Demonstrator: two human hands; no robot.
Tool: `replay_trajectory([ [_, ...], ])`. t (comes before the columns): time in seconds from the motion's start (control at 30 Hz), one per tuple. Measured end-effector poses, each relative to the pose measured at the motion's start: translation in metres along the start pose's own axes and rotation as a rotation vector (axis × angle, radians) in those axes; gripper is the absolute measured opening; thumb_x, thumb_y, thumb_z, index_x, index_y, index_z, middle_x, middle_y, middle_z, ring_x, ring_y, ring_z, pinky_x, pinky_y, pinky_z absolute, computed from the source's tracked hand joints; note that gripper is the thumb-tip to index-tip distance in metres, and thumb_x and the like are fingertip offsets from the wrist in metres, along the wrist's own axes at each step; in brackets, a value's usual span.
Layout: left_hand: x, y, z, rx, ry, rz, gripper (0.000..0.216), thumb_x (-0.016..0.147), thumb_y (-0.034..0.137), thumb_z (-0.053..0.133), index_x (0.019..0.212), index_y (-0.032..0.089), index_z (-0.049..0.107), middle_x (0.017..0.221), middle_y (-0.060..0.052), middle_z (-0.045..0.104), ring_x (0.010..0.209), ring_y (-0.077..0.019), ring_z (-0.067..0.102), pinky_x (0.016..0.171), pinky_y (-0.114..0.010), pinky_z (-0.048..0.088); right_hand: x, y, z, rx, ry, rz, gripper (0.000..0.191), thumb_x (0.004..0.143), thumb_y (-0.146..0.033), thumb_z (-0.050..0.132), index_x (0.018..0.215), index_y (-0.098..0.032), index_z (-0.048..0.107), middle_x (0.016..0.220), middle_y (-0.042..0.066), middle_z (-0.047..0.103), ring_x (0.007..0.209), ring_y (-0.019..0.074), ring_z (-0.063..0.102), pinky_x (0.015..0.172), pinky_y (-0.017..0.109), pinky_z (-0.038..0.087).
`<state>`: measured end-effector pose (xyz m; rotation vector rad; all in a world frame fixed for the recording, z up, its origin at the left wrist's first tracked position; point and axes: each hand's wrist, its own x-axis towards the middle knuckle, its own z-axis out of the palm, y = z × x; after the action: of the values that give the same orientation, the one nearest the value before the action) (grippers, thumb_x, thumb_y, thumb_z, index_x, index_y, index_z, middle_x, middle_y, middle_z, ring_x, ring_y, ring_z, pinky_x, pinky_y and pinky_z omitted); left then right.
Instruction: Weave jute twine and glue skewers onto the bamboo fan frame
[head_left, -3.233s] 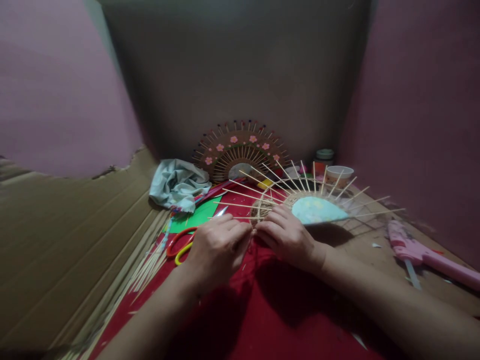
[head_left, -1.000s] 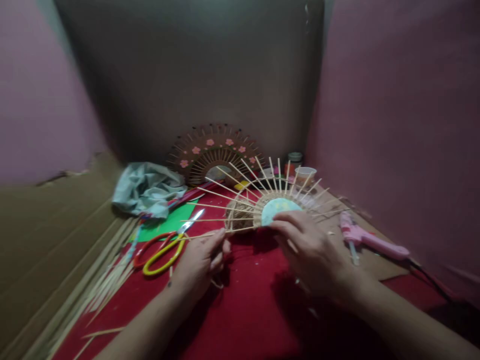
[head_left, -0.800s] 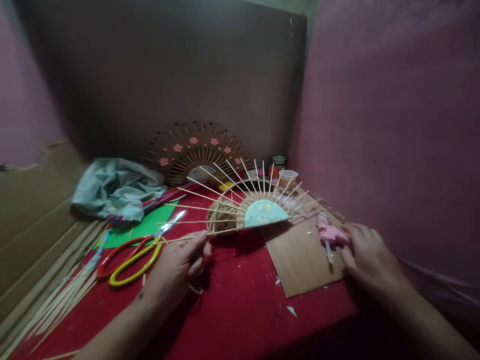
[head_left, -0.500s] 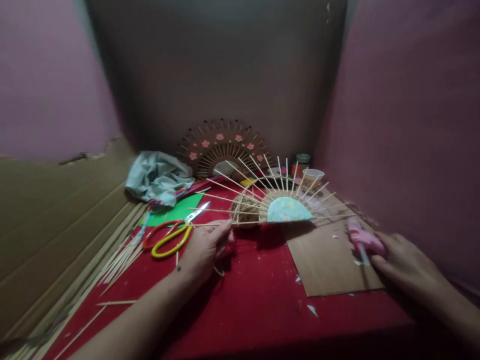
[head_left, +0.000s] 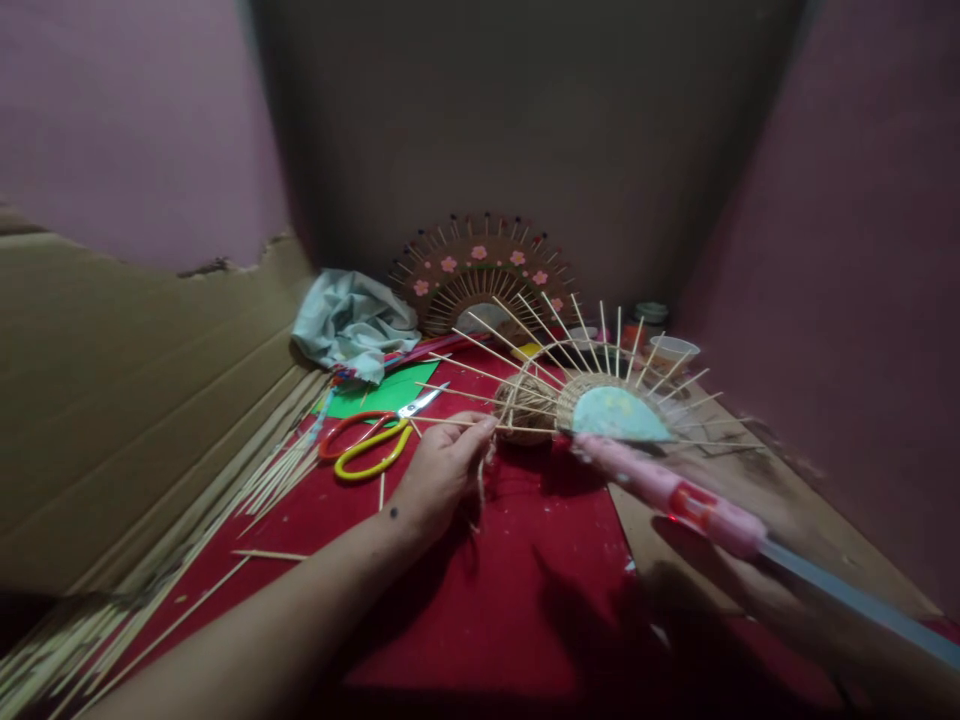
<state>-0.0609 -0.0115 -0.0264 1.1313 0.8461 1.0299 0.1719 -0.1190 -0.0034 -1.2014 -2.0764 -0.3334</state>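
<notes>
My left hand pinches the lowest stick of a fan-shaped frame of thin wooden sticks, near its left end. At the frame's middle is a pale blue half disc, edged by woven twine. A pink hot glue gun is in my right hand, which is blurred and partly hidden beneath it. The gun's nozzle is at the lower left corner of the half disc; whether it touches cannot be told. A translucent glue stick juts from its rear. Behind the frame lies a ball of twine.
Scissors with red and yellow handles lie left, by green paper and loose sticks. A crumpled cloth and a decorated fan stand behind. Cardboard lies right, near a clear cup.
My right hand has lifted the glue gun off the cardboard side and brought it left to the half disc. My left hand still holds the stick. The whole view has shifted.
</notes>
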Motion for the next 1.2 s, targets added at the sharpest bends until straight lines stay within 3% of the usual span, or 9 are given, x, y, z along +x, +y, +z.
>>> replay_trajectory([
  [0.07,0.000,0.000,-0.001,0.038,0.006,0.019,0.022,0.077,0.032,0.056,0.065,0.015,0.052,0.050,0.006,0.042,0.040,-0.0038,0.029,0.039,-0.019,0.020,0.018,-0.005,0.006,0.044,-0.108,-0.003,0.037,0.085,-0.023,0.047,0.119,-0.034,0.056,0.091,0.001,0.068,0.081,0.0209,0.064,0.067,0.030,0.056],
  [0.2,-0.001,0.001,-0.003,0.095,-0.002,0.034,0.029,0.079,0.035,0.051,0.058,0.016,0.046,0.049,0.006,0.039,0.040,-0.0049,0.028,0.040,-0.020,0.021,0.040,-0.013,0.015,0.237,-0.300,0.061,0.046,0.087,-0.023,0.044,0.132,-0.030,0.043,0.112,0.002,0.064,0.105,0.0233,0.058,0.084,0.034,0.053],
  [0.3,-0.002,0.002,-0.003,0.125,-0.016,0.067,0.025,0.079,0.033,0.052,0.061,0.016,0.049,0.051,0.006,0.040,0.044,-0.0060,0.029,0.043,-0.021,0.023,0.041,-0.015,0.020,0.332,-0.340,0.119,0.048,0.086,-0.021,0.044,0.133,-0.031,0.041,0.123,0.001,0.058,0.115,0.0243,0.051,0.091,0.037,0.050],
  [0.5,-0.002,0.002,-0.002,0.162,-0.026,0.101,0.024,0.081,0.032,0.049,0.063,0.016,0.051,0.053,0.005,0.040,0.046,-0.0067,0.028,0.046,-0.022,0.023,0.031,-0.012,0.024,0.402,-0.430,0.182,0.053,0.086,-0.017,0.045,0.136,-0.031,0.035,0.125,0.001,0.056,0.117,0.0243,0.050,0.091,0.038,0.051],
  [0.73,-0.003,0.001,-0.001,0.161,-0.030,0.106,0.025,0.082,0.033,0.048,0.064,0.016,0.048,0.053,0.005,0.038,0.047,-0.0071,0.027,0.046,-0.023,0.022,0.032,-0.017,0.025,0.372,-0.357,0.176,0.052,0.084,-0.017,0.047,0.133,-0.034,0.039,0.114,0.000,0.063,0.107,0.0262,0.058,0.078,0.035,0.058],
  [1.2,-0.001,0.001,-0.003,0.143,-0.048,0.092,0.028,0.082,0.035,0.049,0.060,0.017,0.045,0.048,0.007,0.033,0.041,-0.0056,0.023,0.042,-0.022,0.018,0.031,-0.016,0.030,0.348,-0.388,0.213,0.051,0.085,-0.022,0.049,0.135,-0.030,0.038,0.130,0.001,0.051,0.120,0.0234,0.047,0.099,0.038,0.042],
])
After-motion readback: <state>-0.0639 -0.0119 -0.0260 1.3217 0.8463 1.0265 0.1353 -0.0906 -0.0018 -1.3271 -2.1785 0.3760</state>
